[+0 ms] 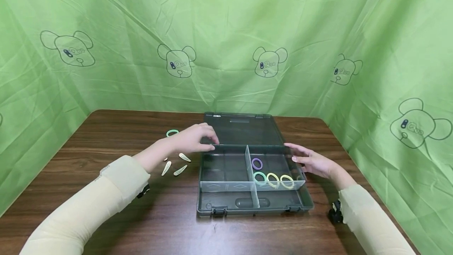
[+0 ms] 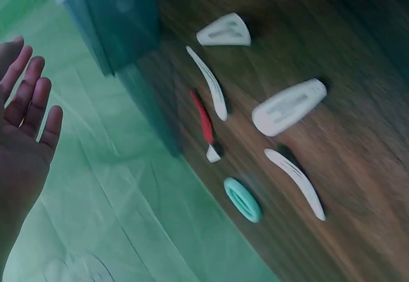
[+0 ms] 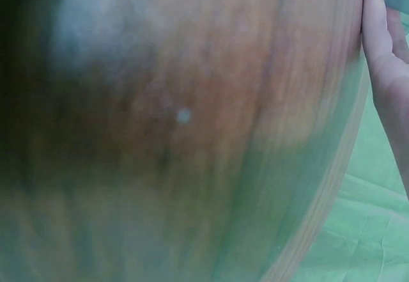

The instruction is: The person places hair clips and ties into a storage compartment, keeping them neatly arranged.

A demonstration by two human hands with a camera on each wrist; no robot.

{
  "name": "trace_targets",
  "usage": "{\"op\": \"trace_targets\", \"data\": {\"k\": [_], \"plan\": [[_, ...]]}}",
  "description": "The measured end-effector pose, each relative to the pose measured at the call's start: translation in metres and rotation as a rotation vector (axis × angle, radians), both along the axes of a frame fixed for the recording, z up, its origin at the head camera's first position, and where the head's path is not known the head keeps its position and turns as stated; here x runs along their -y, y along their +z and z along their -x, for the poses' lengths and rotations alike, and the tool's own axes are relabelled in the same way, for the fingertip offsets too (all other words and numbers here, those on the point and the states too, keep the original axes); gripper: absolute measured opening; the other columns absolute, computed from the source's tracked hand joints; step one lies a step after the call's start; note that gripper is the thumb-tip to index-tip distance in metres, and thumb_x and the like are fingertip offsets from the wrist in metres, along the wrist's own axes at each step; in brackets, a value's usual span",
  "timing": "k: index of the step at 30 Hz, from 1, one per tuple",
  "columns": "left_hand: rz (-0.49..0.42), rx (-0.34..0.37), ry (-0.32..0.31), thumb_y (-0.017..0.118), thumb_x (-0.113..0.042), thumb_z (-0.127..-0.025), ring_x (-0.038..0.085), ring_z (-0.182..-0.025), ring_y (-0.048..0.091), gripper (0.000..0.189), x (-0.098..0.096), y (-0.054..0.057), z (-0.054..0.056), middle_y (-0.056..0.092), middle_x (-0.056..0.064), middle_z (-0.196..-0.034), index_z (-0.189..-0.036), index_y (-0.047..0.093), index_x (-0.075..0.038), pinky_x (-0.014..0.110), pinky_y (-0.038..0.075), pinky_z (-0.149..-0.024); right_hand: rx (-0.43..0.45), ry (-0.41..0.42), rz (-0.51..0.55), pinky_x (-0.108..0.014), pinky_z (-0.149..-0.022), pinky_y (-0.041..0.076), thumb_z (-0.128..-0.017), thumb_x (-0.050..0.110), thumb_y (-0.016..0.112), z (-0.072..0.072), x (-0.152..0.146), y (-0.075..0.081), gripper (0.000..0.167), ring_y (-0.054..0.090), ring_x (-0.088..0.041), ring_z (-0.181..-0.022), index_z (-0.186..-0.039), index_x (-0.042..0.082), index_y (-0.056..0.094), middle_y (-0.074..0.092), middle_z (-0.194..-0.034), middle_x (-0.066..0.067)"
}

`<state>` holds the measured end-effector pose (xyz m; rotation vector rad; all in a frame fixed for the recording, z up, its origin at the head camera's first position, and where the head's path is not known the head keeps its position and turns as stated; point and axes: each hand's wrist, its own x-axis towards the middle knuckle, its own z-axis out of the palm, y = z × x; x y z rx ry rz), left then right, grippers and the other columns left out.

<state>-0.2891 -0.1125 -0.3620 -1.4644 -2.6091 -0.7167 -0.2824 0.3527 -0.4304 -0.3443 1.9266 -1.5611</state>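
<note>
A dark translucent compartment box (image 1: 226, 168) lies with its lid (image 1: 244, 129) folded back. In its far-right compartment are a purple hair tie (image 1: 257, 164), a green one (image 1: 260, 178) and two yellow ones. My left hand (image 1: 192, 139) hovers over the box's far-left corner, fingers loosely extended with nothing in them; the left wrist view shows its fingers apart from the box. On the other side, my right hand (image 1: 313, 163) rests its fingertips along the box's right wall. In the right wrist view, only part of that hand (image 3: 390, 71) shows at the edge.
Left of the box lie several cream snap hair clips (image 1: 180, 170), a green hair tie (image 1: 172, 133) and, in the left wrist view, a red clip (image 2: 203, 119). Green cloth (image 1: 226, 19) hangs behind and beside the wooden table (image 1: 170, 227).
</note>
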Motion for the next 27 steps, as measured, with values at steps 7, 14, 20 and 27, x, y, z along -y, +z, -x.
{"op": "trace_targets", "data": {"k": [7,14,20,27], "plan": [[-0.095,-0.043,0.125,0.071,-0.015,-0.082,0.016,-0.098,0.056,0.014,0.038,-0.009,0.010,0.065,-0.005,-0.097,-0.095,0.070,-0.016,0.036,0.043,-0.087,-0.011,0.023,0.031,-0.046,-0.095,0.045,-0.100,0.011,0.044,0.003,-0.001,0.000,0.059,0.040,-0.015,-0.129,-0.151,0.024,0.018,0.015,-0.154,-0.018],[-0.108,-0.030,0.227,0.071,-0.013,-0.082,0.020,-0.097,0.057,0.015,0.065,-0.025,0.023,0.067,-0.001,-0.099,-0.098,0.070,-0.012,0.038,0.043,-0.084,-0.012,0.035,0.042,-0.046,-0.096,0.045,-0.100,0.010,0.043,0.002,0.000,0.001,0.059,0.042,-0.014,-0.128,-0.151,0.024,0.018,0.014,-0.153,-0.020],[-0.133,-0.015,0.325,0.071,-0.011,-0.082,0.024,-0.101,0.056,0.016,0.079,-0.035,0.032,0.067,0.003,-0.099,-0.098,0.070,-0.010,0.041,0.042,-0.088,-0.013,0.055,0.071,-0.048,-0.096,0.044,-0.100,0.009,0.043,0.001,-0.002,0.000,0.060,0.040,-0.018,-0.130,-0.152,0.021,0.016,0.012,-0.153,-0.023],[-0.155,-0.013,0.468,0.070,-0.010,-0.083,0.027,-0.101,0.055,0.019,0.099,-0.052,0.048,0.066,0.009,-0.104,-0.101,0.069,-0.006,0.046,0.039,-0.090,-0.006,0.038,0.066,-0.048,-0.096,0.044,-0.099,0.009,0.044,0.002,-0.003,-0.001,0.060,0.042,-0.019,-0.129,-0.151,0.021,0.017,0.013,-0.153,-0.022]]}}
